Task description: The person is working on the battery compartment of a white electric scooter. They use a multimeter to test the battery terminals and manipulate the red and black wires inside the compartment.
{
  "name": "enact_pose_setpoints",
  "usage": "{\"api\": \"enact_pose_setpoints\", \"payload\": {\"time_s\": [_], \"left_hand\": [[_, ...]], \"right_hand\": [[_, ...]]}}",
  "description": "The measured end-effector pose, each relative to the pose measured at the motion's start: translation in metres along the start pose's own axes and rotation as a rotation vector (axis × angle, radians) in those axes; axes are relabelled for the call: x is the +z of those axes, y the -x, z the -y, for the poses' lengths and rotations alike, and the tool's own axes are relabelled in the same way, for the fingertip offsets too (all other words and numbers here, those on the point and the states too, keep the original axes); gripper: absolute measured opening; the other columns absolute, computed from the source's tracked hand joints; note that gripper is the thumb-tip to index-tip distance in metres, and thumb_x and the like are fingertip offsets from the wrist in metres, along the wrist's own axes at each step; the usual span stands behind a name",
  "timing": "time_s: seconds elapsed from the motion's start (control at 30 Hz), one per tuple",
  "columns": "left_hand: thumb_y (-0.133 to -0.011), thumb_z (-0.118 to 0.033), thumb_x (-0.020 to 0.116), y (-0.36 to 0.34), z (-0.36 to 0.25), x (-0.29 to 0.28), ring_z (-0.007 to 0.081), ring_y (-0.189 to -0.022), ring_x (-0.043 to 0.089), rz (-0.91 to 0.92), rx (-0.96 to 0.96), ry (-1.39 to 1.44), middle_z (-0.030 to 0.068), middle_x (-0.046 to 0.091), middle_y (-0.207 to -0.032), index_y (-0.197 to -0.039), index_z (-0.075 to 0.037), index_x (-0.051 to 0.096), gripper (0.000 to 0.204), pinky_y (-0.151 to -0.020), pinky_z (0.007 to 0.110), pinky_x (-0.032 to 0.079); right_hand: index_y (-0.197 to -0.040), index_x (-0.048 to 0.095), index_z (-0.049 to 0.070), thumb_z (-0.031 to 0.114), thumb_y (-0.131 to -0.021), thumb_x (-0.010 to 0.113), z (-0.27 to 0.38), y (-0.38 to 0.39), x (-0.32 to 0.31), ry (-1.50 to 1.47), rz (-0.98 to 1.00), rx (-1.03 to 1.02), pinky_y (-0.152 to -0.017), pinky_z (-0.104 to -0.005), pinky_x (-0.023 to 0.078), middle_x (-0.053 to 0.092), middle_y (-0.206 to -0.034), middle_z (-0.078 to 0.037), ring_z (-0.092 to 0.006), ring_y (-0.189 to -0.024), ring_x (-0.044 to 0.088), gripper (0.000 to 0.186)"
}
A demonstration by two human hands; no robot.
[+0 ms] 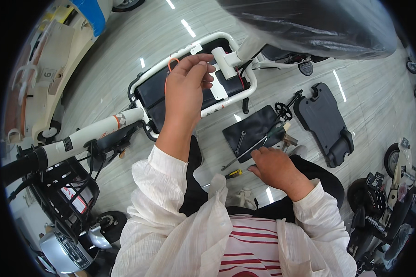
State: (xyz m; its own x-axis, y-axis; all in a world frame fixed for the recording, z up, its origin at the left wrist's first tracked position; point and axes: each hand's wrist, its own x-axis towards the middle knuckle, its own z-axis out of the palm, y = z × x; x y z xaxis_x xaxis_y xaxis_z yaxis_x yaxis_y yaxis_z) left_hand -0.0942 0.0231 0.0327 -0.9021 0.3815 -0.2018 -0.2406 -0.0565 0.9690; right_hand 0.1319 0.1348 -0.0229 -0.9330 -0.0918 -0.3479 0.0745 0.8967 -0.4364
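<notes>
My left hand (186, 87) is over a white tubular vehicle frame (200, 44), its fingers loosely bent beside a short white tube (224, 63). Nothing shows between those fingers, and I cannot tell whether they touch the tube. An orange cable (171, 63) passes behind this hand, above the dark box (152, 91) within the frame. Near my knee, my right hand (277, 168) hangs with thumb and fingers apart. It is next to a long-shafted screwdriver (249, 152) and a black pad (252, 123) bearing a wrench (240, 142); no grasp is visible.
A hammer (289, 140), a crank with chainring (283, 111) and a black plastic cover (326, 123) lie to the right. Near my feet is a yellow-and-black screwdriver (233, 174). A plastic-wrapped seat (319, 27) overhangs the far side. More vehicles stand both sides.
</notes>
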Motion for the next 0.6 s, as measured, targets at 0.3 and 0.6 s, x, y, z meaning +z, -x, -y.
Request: {"api": "enact_pose_setpoints", "payload": {"time_s": [0.3,0.6], "left_hand": [[-0.095,-0.009,0.052,-0.020,0.005,0.011,0.0096,-0.076,0.057,0.009,-0.033,0.029,0.0032,0.063,-0.089,-0.111,0.001,0.064,0.022,-0.070,0.025,0.047],[-0.095,-0.009,0.051,-0.023,0.011,0.014,0.0096,-0.076,0.057,-0.007,-0.057,0.023,0.0033,0.063,-0.089,-0.112,0.001,0.062,0.022,-0.070,0.025,0.047]], "right_hand": [[-0.102,0.058,0.003,0.029,-0.083,0.072,-0.016,-0.001,-0.002,-0.069,-0.004,0.022,-0.072,-0.0438,0.053,0.062,-0.090,-0.016,-0.0353,-0.084,0.064,0.035],[-0.106,0.057,0.002,0.028,-0.083,0.072,-0.019,0.004,-0.005,-0.082,-0.002,0.029,-0.073,-0.0433,0.053,0.062,-0.092,-0.016,-0.0360,-0.085,0.064,0.037]]}}
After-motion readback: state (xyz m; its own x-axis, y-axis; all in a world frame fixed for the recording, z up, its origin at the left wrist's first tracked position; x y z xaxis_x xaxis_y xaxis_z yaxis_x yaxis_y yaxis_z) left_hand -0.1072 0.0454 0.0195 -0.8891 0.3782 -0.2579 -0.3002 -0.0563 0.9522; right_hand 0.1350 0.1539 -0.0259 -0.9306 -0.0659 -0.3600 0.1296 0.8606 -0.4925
